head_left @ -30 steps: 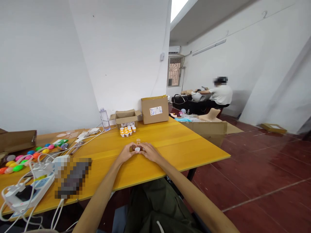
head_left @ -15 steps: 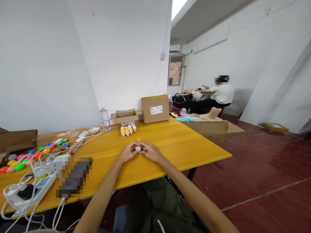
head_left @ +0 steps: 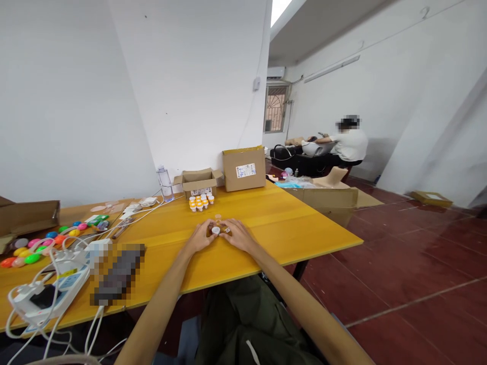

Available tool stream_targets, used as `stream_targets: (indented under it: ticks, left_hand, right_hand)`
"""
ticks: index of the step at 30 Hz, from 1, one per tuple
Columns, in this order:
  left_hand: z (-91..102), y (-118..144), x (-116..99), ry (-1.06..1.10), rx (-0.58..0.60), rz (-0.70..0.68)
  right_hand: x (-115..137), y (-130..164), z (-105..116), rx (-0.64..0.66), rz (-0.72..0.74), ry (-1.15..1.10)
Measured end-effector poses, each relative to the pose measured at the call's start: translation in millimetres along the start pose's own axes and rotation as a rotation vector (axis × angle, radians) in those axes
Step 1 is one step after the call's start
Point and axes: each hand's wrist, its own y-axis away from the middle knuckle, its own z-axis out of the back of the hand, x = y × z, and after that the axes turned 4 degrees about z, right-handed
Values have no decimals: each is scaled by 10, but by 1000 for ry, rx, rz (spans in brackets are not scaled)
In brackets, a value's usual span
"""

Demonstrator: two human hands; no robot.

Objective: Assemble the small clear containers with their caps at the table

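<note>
Between left hand (head_left: 200, 237) and right hand (head_left: 238, 236) sits, apparently, a white cap (head_left: 215, 230).

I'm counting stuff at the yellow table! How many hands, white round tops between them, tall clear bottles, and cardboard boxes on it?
Hands: 2 (left hand, right hand)
White round top: 1
Tall clear bottle: 1
Cardboard boxes: 3 (left-end box, open box, box beside it)
Total: 7
</note>
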Motion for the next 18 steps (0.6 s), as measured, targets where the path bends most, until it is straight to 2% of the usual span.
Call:
stream_targets:
  ticks: [9,13,18]
  left_hand:
    - [9,9,42,-219,-52,63]
    - [8,4,65,-291,-59,77]
    - [6,4,73,-303,-63,76]
  right_hand:
    - [4,48,29,-36,-7,130]
    - [-12,76,49,-65,-67,201]
    - [-28,67,62,-12,-102,223]
